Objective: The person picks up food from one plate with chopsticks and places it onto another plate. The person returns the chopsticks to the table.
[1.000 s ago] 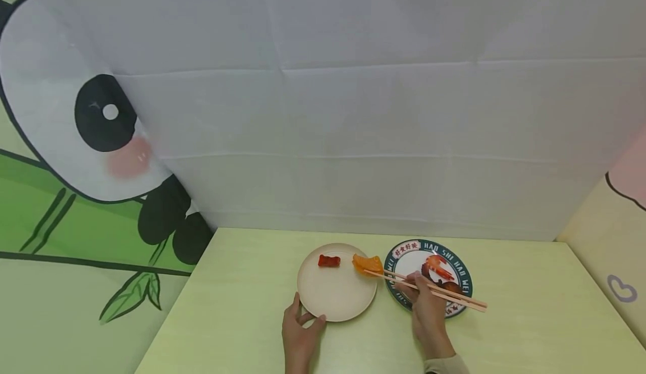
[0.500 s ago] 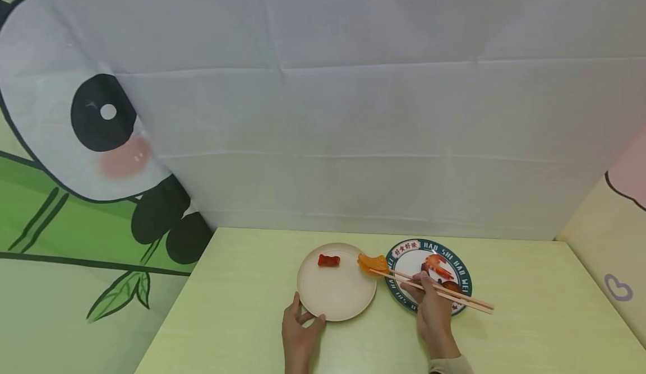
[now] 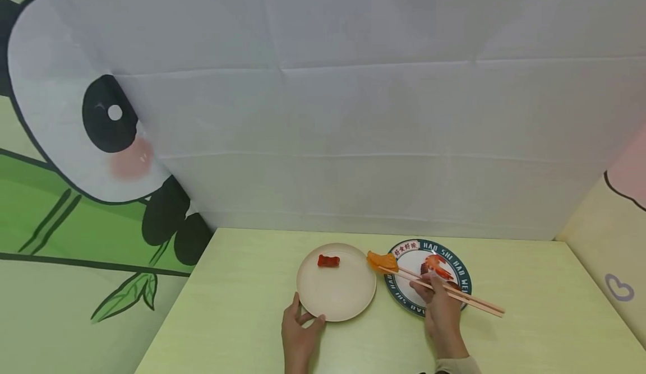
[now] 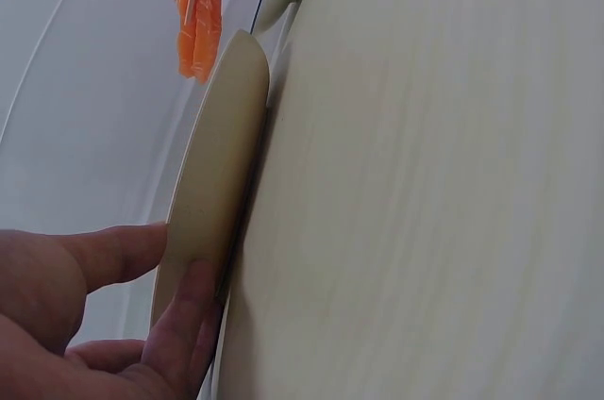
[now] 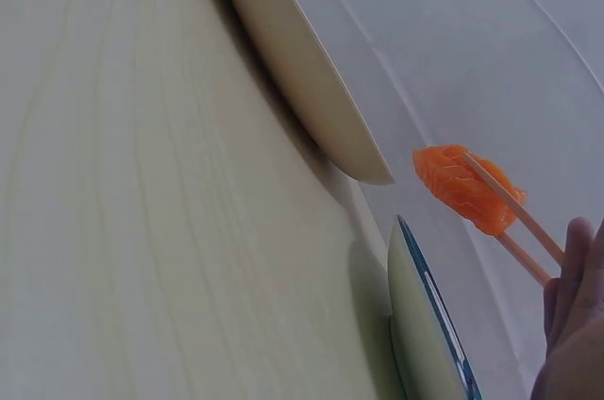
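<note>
My right hand [image 3: 442,305] grips a pair of wooden chopsticks [image 3: 476,302] whose tips pinch an orange, salmon-like slice [image 3: 382,261]. In the right wrist view the slice [image 5: 462,185] hangs in the air above the gap between the two plates. A cream plate [image 3: 335,295] lies on the left, with a small dark red piece of food [image 3: 328,261] near its far side. My left hand [image 3: 301,332] touches that plate's near-left rim with thumb and fingers; in the left wrist view its fingertips [image 4: 142,247] rest on the plate's outer wall.
On the right lies a plate with a dark green lettered rim [image 3: 402,299]. It holds a red and white shrimp-like piece [image 3: 438,266] and brown food partly hidden by my right hand. A pale wall stands behind the yellow table [image 3: 227,306].
My right hand has moved to the right with the chopsticks, carrying the orange slice from the cream plate's right edge towards the lettered plate. My left hand stays in place.
</note>
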`<action>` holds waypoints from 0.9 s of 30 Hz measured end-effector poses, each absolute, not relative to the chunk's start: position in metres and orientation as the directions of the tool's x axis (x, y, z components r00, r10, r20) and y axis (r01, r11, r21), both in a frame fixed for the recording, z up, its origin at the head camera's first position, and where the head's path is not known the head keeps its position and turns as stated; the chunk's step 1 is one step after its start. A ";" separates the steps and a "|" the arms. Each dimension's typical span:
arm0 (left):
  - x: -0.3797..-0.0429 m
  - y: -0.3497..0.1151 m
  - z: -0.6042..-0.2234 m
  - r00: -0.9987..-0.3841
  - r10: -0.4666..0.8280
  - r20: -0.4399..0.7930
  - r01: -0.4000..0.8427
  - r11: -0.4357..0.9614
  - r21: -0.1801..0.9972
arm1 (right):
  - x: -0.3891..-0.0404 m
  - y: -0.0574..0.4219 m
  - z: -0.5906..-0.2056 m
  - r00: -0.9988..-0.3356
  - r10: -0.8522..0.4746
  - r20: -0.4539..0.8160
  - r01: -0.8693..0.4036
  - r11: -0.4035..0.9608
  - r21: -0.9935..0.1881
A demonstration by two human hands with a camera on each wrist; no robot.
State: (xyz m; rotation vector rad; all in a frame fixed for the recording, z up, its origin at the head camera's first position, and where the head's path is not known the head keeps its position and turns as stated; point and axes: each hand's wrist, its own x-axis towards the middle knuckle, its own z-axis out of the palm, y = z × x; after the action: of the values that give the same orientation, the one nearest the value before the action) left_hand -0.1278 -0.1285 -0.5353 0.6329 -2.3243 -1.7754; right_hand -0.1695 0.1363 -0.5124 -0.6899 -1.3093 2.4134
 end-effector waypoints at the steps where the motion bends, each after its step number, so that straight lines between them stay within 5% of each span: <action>1: -0.128 -0.128 -0.535 -0.898 -0.418 -0.135 -0.241 0.212 0.947 | -0.170 0.137 -0.513 -0.832 0.486 -0.268 -0.038 -0.531 -0.847; 27: -0.126 -0.133 -0.536 -0.902 -0.398 -0.166 -0.251 0.173 0.952 | -0.167 0.157 -0.510 -0.793 0.523 -0.313 -0.008 -0.523 -0.852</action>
State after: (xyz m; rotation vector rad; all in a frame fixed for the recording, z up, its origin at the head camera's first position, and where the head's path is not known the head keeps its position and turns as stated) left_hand -0.1263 -0.1325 -0.5359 0.6433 -2.3103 -1.8369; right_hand -0.1674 0.1568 -0.5103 -0.7966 -1.3170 2.3615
